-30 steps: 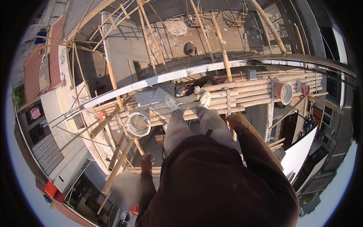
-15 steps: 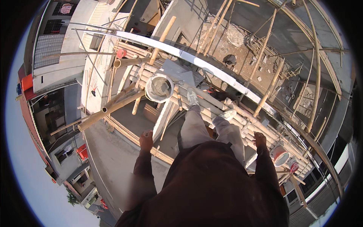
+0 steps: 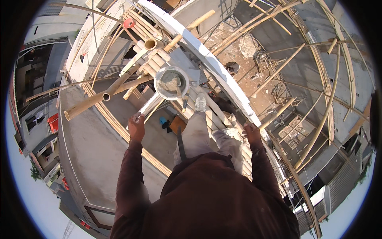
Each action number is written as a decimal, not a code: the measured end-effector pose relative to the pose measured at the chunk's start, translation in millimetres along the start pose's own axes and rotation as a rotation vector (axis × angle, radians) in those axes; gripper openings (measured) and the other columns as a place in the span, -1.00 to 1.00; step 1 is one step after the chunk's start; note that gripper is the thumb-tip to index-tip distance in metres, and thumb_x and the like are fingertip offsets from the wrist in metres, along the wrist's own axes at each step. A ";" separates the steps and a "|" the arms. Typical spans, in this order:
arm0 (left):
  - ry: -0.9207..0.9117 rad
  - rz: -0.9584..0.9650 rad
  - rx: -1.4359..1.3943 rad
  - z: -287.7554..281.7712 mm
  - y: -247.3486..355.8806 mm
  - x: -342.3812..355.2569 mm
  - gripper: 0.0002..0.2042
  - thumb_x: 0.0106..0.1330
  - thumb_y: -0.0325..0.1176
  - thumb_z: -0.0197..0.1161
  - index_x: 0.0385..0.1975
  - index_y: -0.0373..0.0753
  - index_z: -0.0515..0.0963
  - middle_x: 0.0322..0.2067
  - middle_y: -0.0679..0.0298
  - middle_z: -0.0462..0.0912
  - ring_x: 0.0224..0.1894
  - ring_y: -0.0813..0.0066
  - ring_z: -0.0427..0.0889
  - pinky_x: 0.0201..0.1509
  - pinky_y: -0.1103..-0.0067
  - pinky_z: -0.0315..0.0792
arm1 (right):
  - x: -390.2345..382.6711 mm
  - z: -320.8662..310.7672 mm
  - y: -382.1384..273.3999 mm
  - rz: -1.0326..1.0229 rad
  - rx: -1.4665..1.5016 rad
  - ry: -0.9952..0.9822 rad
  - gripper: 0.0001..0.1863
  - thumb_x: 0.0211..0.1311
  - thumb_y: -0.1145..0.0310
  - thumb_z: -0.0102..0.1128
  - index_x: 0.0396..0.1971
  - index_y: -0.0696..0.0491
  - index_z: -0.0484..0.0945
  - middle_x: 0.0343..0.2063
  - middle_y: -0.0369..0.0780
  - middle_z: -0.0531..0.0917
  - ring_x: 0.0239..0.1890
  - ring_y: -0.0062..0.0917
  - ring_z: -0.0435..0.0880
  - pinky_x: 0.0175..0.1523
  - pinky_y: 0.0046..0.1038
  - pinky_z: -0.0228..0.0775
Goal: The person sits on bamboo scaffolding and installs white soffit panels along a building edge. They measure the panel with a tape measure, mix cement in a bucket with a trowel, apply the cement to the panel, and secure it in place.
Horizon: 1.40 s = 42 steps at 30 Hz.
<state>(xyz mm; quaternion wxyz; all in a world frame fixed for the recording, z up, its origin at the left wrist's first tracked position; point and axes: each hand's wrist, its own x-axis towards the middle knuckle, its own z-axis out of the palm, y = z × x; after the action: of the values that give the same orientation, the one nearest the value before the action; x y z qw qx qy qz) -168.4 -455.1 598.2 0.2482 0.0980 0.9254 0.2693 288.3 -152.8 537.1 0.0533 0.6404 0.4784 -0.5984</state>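
- Head view: person stands high on a bamboo scaffold platform point(image 3: 223, 119), both arms spread wide, prob. for balance.
- Left hand point(image 3: 136, 125) closed round a thin pale pole point(image 3: 149, 106) at platform's edge; looks like a steadying hold.
- Right hand point(image 3: 252, 133) rests on the poles by the white ledge point(image 3: 207, 59); fingers curled, grip can't be told for sure.
- Round pan point(image 3: 171, 82) w/ grey mortar sits flat on the poles, just ahead of the feet, mouth up so nothing spills.
- Poles' long axis runs upper left to lower right, along the ledge.
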 end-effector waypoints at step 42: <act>0.730 -0.193 -0.593 415.3 -297.2 231.6 -0.56 0.48 -0.09 0.08 -0.08 -0.48 0.47 -0.28 -0.08 0.61 -0.22 0.09 0.57 -0.02 0.35 0.40 | 322.6 467.4 -36.6 -0.662 -1.479 -0.516 -0.45 0.30 -0.12 0.08 -0.03 0.06 0.64 0.04 -0.15 0.65 0.00 -0.25 0.67 0.07 -0.27 0.50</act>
<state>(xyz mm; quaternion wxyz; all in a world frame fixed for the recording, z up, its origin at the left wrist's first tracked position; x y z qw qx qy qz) -168.5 -443.8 37.5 -0.0521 -0.1643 0.8402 0.5142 -127.1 -255.6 161.9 0.3878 0.1115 0.8820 -0.2436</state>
